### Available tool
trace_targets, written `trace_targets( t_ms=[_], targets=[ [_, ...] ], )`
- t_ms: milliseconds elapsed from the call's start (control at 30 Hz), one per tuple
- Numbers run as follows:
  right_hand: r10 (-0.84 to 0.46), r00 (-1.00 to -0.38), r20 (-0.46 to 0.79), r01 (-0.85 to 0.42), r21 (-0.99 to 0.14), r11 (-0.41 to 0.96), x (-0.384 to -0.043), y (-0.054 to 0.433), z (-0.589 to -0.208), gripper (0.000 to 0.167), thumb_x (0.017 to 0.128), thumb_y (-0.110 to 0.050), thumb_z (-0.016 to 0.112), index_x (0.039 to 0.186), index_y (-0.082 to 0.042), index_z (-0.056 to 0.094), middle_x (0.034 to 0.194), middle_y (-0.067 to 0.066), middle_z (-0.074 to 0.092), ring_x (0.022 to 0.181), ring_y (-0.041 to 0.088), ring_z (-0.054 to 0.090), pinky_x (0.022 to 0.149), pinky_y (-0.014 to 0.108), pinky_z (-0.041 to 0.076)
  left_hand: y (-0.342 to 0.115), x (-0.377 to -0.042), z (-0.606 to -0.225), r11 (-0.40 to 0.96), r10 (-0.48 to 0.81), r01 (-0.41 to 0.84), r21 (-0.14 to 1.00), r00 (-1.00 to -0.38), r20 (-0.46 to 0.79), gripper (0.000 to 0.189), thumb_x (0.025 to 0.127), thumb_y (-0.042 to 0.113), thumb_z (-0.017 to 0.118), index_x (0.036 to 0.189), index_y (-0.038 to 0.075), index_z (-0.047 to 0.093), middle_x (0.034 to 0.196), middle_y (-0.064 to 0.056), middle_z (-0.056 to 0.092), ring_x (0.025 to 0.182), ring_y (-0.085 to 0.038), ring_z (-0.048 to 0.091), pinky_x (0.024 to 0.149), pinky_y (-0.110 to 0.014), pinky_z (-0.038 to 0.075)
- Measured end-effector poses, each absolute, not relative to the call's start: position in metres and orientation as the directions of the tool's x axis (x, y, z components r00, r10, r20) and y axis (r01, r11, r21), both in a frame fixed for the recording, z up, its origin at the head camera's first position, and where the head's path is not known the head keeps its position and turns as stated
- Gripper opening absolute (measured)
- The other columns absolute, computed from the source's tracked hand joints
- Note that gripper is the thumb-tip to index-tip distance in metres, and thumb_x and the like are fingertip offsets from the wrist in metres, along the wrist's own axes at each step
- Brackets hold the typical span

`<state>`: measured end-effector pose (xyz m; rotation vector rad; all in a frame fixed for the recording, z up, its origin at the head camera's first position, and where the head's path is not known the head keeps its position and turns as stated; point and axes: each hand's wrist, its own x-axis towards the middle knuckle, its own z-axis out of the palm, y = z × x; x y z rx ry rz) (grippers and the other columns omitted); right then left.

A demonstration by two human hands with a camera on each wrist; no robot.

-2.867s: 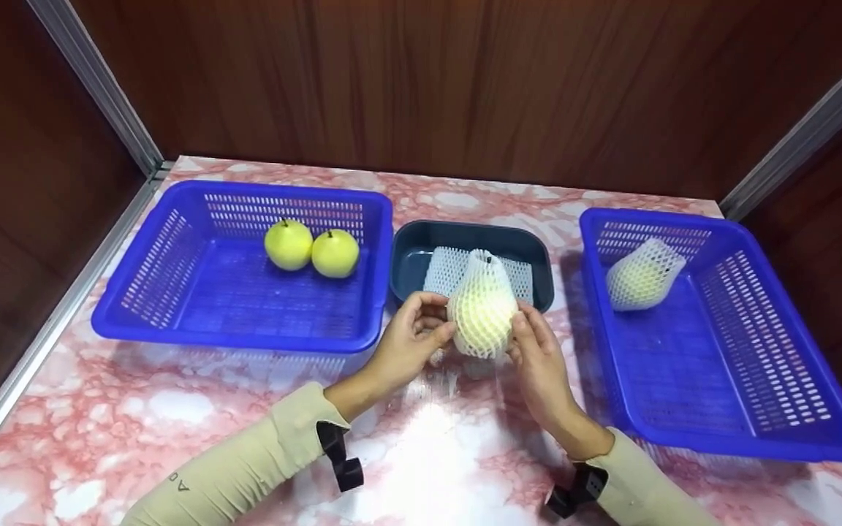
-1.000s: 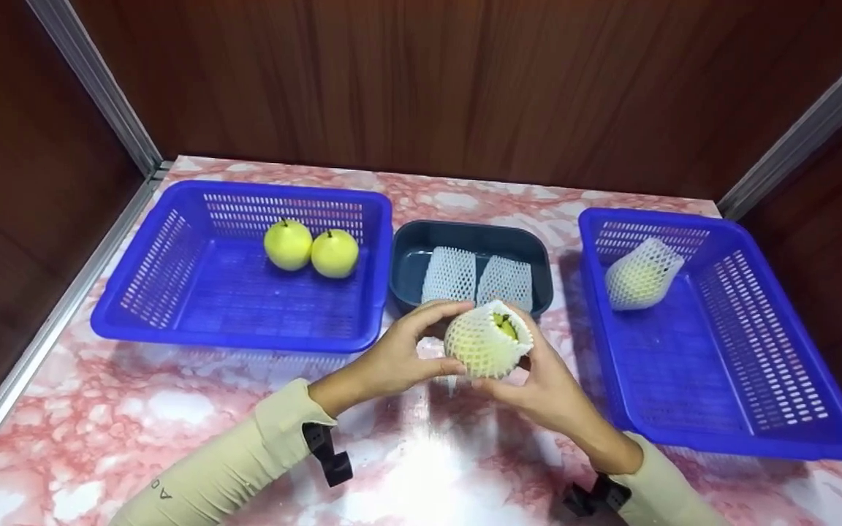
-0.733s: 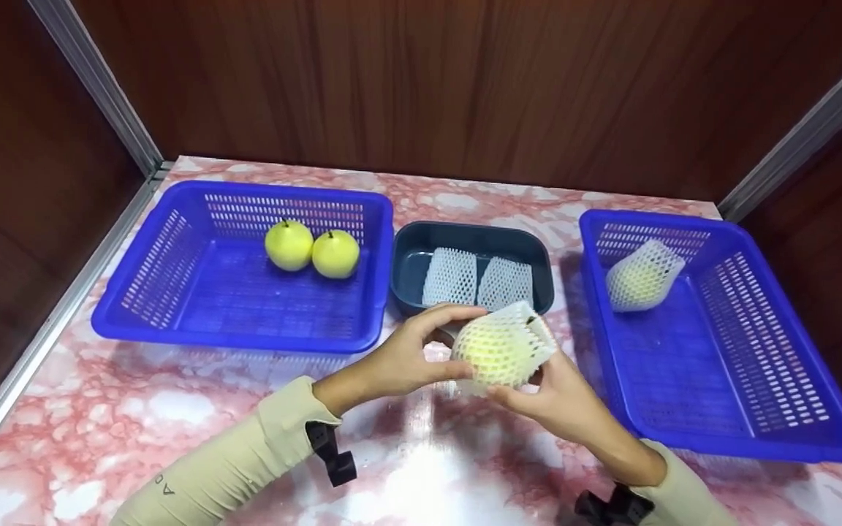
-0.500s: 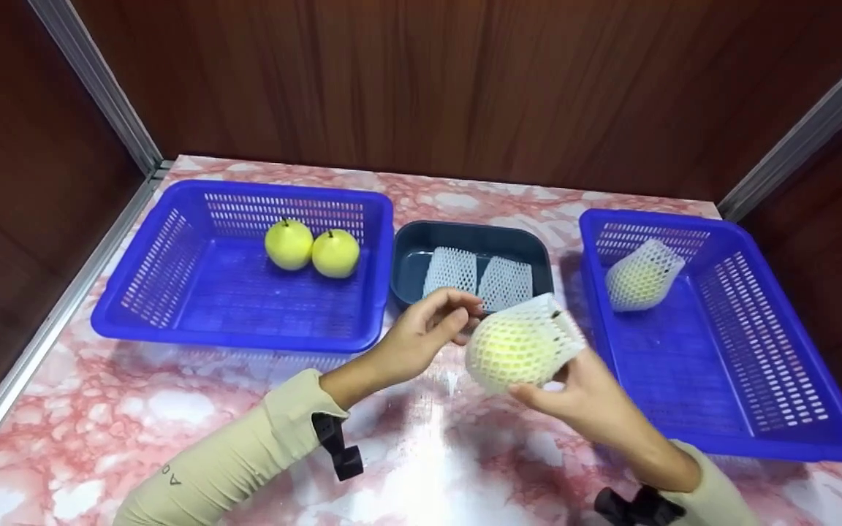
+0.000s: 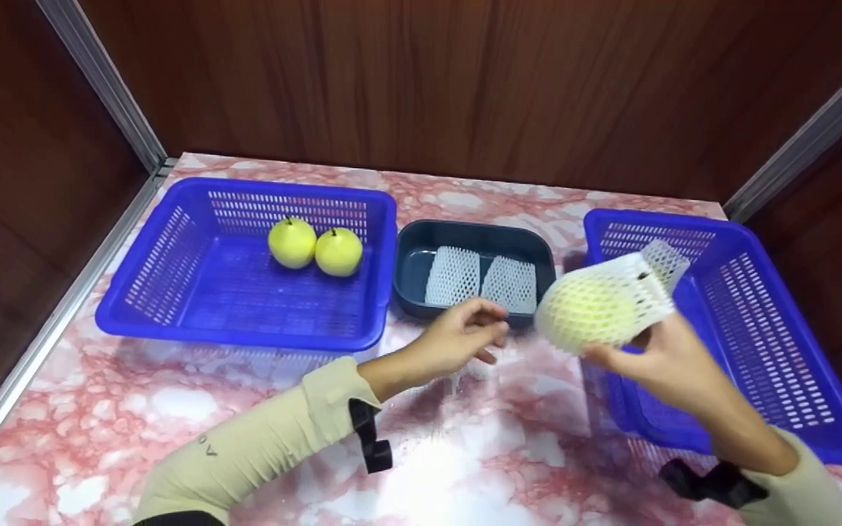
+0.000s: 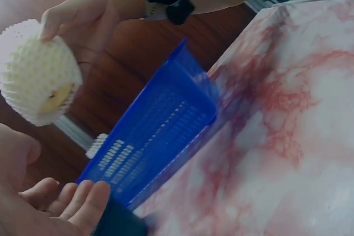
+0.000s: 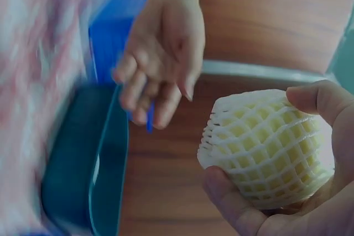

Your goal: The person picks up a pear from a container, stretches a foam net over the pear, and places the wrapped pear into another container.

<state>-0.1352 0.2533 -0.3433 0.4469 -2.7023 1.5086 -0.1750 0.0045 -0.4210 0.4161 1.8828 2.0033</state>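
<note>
A yellow pear [image 5: 589, 307] in a white foam net sleeve is gripped by my right hand [image 5: 677, 365], thumb on the near side. It is held up at the left rim of the right blue basket [image 5: 772, 329], overlapping another sleeved pear [image 5: 666, 259] in that basket. In the right wrist view the netted pear [image 7: 271, 147] sits between thumb and fingers. My left hand [image 5: 457, 340] holds nothing, its fingers loosely bent before the dark tub [image 5: 476, 226]. Two white foam net sleeves [image 5: 454, 275] lie flat in the tub.
A left blue basket [image 5: 245, 332] holds two bare yellow pears [image 5: 293, 243]. The marbled table [image 5: 282, 387] carries both baskets, with the tub between them. A wooden panel [image 5: 421, 88] rises behind; metal rails [image 5: 103, 84] run up the corners.
Both hands held the netted pear at first and turned it. The left hand has let go; the right hand has carried it rightward to the right basket. The left hand has drifted slightly right.
</note>
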Motion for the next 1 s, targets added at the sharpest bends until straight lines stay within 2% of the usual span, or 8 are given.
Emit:
trace_targets(
  t_ms=[67, 200, 333, 500, 633, 733, 867, 1000],
  targets=[
    [-0.223, -0.960, 0.167, -0.262, -0.811, 0.523, -0.140, 0.262, -0.341, 0.061, 0.082, 0.006, 0.079, 0.133, 0.009, 0.047, 0.115, 0.018, 0.064, 0.095, 0.003, 0.065, 0.078, 0.019, 0.057, 0.014, -0.175, -0.423, -0.030, 0.468, -0.093, 0.995, -0.881, -0.068, 0.029, 0.102, 0.006, 0.058, 0.128, -0.008, 0.055, 0.108, -0.019, 0.067, 0.093, -0.027, 0.068, 0.079, -0.037, 0.062],
    [-0.188, -0.960, 0.210, -0.280, -0.782, 0.557, -0.152, 0.278, -0.335, 0.057, 0.084, 0.004, 0.079, 0.132, 0.007, 0.047, 0.109, 0.002, 0.065, 0.093, 0.002, 0.064, 0.077, 0.015, 0.056, 0.037, -0.175, -0.427, 0.003, 0.498, -0.149, 0.989, -0.857, -0.130, 0.029, 0.102, 0.007, 0.059, 0.126, -0.009, 0.057, 0.103, -0.016, 0.068, 0.092, -0.035, 0.070, 0.079, -0.040, 0.063],
    [-0.155, -0.952, 0.264, -0.304, -0.766, 0.566, -0.163, 0.292, -0.330, 0.051, 0.086, 0.002, 0.079, 0.129, -0.003, 0.052, 0.107, -0.010, 0.064, 0.095, 0.002, 0.062, 0.080, 0.011, 0.052, 0.060, -0.174, -0.428, 0.055, 0.530, -0.192, 0.980, -0.826, -0.191, 0.021, 0.102, 0.009, 0.060, 0.119, -0.004, 0.061, 0.102, -0.014, 0.070, 0.094, -0.038, 0.071, 0.080, -0.045, 0.062],
    [-0.084, -0.956, 0.280, -0.275, -0.761, 0.587, -0.175, 0.307, -0.326, 0.052, 0.088, -0.005, 0.079, 0.130, -0.015, 0.052, 0.112, -0.011, 0.059, 0.103, 0.004, 0.055, 0.087, 0.007, 0.042, 0.082, -0.172, -0.428, 0.091, 0.571, -0.221, 0.971, -0.787, -0.233, 0.018, 0.103, 0.015, 0.061, 0.112, -0.001, 0.062, 0.104, -0.018, 0.071, 0.097, -0.037, 0.071, 0.080, -0.047, 0.062],
    [0.002, -0.970, 0.243, -0.189, -0.760, 0.622, -0.183, 0.320, -0.319, 0.052, 0.089, -0.015, 0.080, 0.131, -0.022, 0.051, 0.114, -0.011, 0.056, 0.109, 0.007, 0.049, 0.089, 0.007, 0.036, 0.097, -0.170, -0.428, 0.091, 0.597, -0.259, 0.962, -0.759, -0.260, 0.017, 0.102, 0.018, 0.063, 0.107, 0.002, 0.063, 0.098, -0.016, 0.071, 0.087, -0.031, 0.072, 0.079, -0.049, 0.061],
    [0.060, -0.974, 0.218, -0.133, -0.766, 0.628, -0.189, 0.331, -0.315, 0.049, 0.090, -0.019, 0.080, 0.128, -0.028, 0.051, 0.113, -0.012, 0.055, 0.109, 0.007, 0.049, 0.088, 0.007, 0.036, 0.110, -0.167, -0.428, 0.108, 0.602, -0.275, 0.955, -0.747, -0.283, 0.014, 0.101, 0.019, 0.065, 0.102, 0.005, 0.062, 0.092, -0.012, 0.071, 0.081, -0.027, 0.072, 0.076, -0.049, 0.062],
    [0.124, -0.974, 0.190, -0.076, -0.790, 0.608, -0.200, 0.347, -0.312, 0.050, 0.091, -0.020, 0.078, 0.129, -0.033, 0.048, 0.115, -0.014, 0.053, 0.113, 0.007, 0.047, 0.091, 0.007, 0.035, 0.124, -0.162, -0.429, 0.146, 0.590, -0.263, 0.954, -0.750, -0.298, 0.014, 0.099, 0.019, 0.068, 0.099, 0.008, 0.060, 0.090, -0.012, 0.072, 0.082, -0.030, 0.073, 0.071, -0.047, 0.063],
    [0.196, -0.966, 0.168, -0.028, -0.822, 0.569, -0.213, 0.362, -0.313, 0.054, 0.091, -0.019, 0.076, 0.132, -0.034, 0.044, 0.115, -0.014, 0.053, 0.110, 0.005, 0.048, 0.089, 0.007, 0.038, 0.132, -0.158, -0.430, 0.125, 0.571, -0.267, 0.956, -0.768, -0.289, 0.016, 0.097, 0.015, 0.071, 0.096, 0.010, 0.055, 0.087, -0.012, 0.071, 0.068, -0.023, 0.070, 0.068, -0.044, 0.063]
  ],
)
